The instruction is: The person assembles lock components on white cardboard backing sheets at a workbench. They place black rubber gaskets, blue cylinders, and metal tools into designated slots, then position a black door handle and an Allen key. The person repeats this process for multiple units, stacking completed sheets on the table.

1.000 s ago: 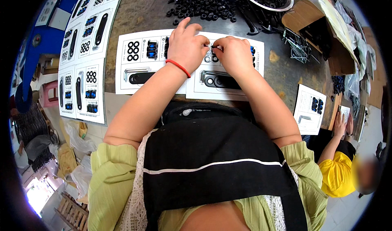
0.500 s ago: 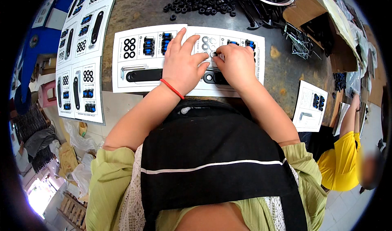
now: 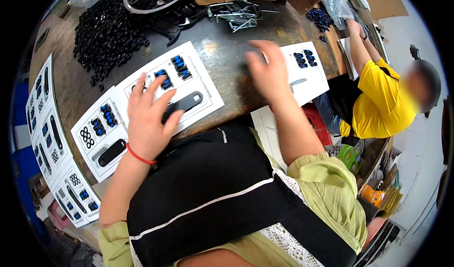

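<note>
Right hand (image 3: 268, 71), grip unclear, has left the white rectangular paper sheet (image 3: 182, 86) toward one o'clock, apparently pausing. Left hand (image 3: 150, 113): splayed wide.

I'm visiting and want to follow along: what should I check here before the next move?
1. Left hand open: ok, its fingers are spread.
2. Full view of the white card beneath it: not ok, the hand hides part.
3. Black bar on that card: ok, its square-holed end shows.
4. Right hand gripping the right-hand card: cannot tell, the fingers are blurred beside its edge.
5. Heap of black nuts off these two cards: ok, it lies beyond them.
</note>
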